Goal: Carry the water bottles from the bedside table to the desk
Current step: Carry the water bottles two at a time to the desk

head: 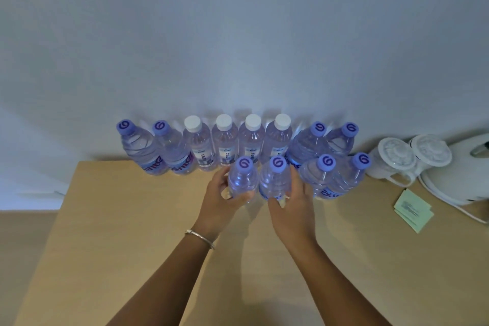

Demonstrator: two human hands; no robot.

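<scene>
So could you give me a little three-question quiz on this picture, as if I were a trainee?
1. True or false: each hand holds one bottle.
2. How many bottles have white caps?
3. What is on the left wrist? A) a watch B) a bracelet C) nothing

Key:
1. True. The left hand grips a purple-capped bottle, and the right hand grips another purple-capped bottle.
2. Four: the white-capped bottles stand side by side against the wall.
3. B, a thin bracelet.
</scene>
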